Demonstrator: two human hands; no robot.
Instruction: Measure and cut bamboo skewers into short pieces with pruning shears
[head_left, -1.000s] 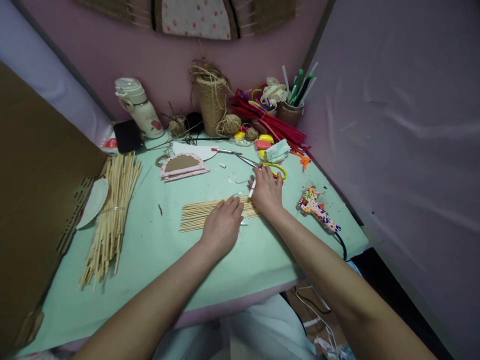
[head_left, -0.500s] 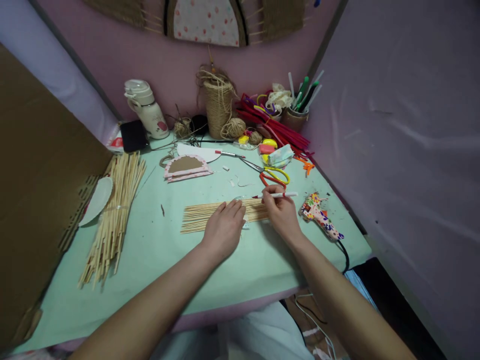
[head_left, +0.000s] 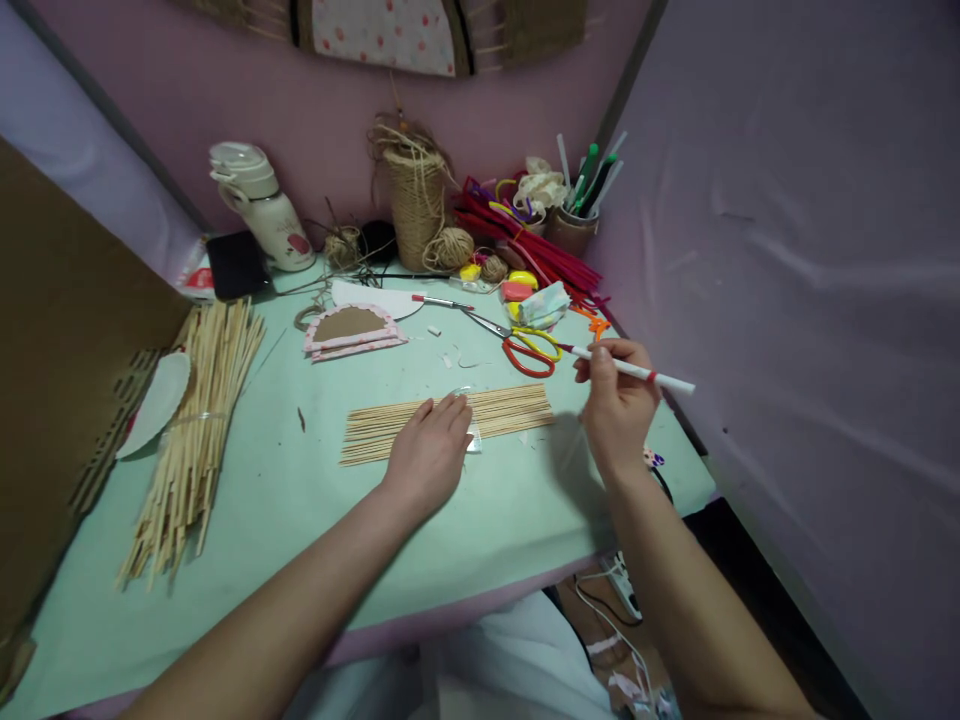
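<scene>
The pen (head_left: 673, 383) has been lifted from above the stick row (head_left: 517, 408) and is now held over the right side of the table (head_left: 420, 570), pinched between the thumb and fingers of the right hand (head_left: 621, 410). The row, laid flat at the table's middle, is thus steadied by the left hand (head_left: 429, 447) alone, fingers nearly together. Counted: one row, one stick bundle (head_left: 199, 430), one pair of scissors (head_left: 512, 336), one bottle (head_left: 274, 225). Individual sticks cannot be counted reliably.
</scene>
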